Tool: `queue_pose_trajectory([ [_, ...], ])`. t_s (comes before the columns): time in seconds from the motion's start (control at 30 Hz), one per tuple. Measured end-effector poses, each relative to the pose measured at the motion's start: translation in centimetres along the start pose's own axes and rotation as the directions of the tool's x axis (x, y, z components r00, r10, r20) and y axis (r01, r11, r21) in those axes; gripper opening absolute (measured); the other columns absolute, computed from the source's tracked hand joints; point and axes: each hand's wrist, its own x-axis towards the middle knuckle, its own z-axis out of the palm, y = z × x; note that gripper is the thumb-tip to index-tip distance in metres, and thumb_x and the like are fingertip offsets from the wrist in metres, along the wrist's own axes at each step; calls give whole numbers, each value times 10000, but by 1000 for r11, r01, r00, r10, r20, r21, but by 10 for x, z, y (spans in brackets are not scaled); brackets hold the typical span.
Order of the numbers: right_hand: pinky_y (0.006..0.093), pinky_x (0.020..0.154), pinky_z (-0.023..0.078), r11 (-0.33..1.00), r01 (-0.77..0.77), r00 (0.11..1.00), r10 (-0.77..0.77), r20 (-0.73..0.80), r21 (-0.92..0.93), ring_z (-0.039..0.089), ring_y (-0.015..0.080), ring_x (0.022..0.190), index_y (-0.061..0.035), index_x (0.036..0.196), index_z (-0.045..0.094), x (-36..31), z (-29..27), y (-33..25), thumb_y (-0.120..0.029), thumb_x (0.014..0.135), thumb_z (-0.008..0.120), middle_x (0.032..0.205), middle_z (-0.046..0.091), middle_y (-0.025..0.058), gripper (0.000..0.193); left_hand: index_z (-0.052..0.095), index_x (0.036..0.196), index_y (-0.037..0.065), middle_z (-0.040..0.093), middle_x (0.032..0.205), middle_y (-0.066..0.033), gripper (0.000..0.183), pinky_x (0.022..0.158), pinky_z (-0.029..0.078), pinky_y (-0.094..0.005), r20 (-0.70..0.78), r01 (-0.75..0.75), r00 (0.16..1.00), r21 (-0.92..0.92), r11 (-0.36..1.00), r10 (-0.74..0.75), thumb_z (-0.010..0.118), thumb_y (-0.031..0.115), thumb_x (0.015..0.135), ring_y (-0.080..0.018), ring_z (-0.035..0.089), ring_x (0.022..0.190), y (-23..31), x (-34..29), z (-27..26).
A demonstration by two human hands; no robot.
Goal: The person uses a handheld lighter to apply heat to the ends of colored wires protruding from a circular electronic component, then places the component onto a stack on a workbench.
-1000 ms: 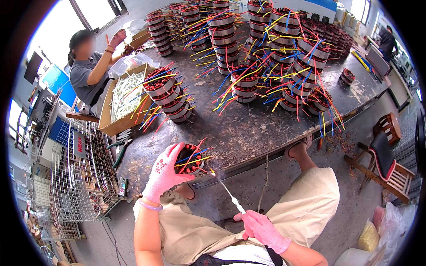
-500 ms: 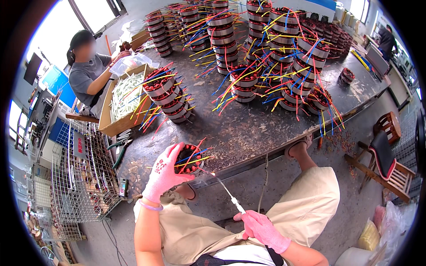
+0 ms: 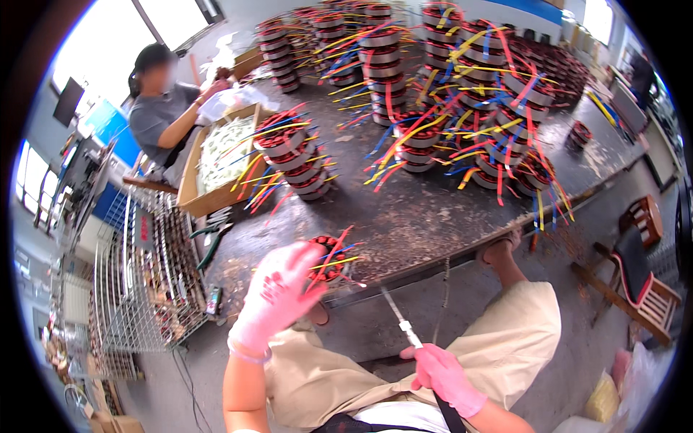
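My left hand, in a pink glove, is closed around a motor stator at the table's near edge. The stator has a dark ring, red windings and loose red, blue and yellow wires pointing right. Motion smears the glove, which hides the stator's left side. Closed in a pink glove over my lap, my right hand grips a slim torch with a white section and a thin metal tube. Its tip points up and left, a short gap away from the stator's wires. No flame can be made out at the tip.
Tall stator stacks with coloured leads fill the far table; a shorter stack stands nearer. At left are a cardboard box of pale sleeves, pliers, wire baskets and a seated person. A wooden chair stands right.
The torch tip has drawn back to the right from the wires, and its orange glow no longer shows. My left hand has shifted over the stator, covering more of it. The whole view has swung slightly.
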Motion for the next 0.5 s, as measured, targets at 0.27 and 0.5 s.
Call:
queue_pose_trajectory([
  [0.27,214,494,396,985,90,980,-114,-160,-150,354,40,464,47,1098,620,-13,-5,-9,-221,1032,433,567,422,-51,334,636,1104,58,631,998,-75,290,728,509,-342,358,-307,769,-520,797,530,621,192,847,-231,632,901,113,-6,-51],
  [0.5,250,577,459,970,124,974,-159,-160,-210,517,95,545,-21,986,631,-26,8,-15,-226,867,549,571,496,-67,251,633,1079,58,630,976,-74,280,728,504,-345,302,-403,767,-459,792,565,642,193,835,-229,627,886,139,-13,-46],
])
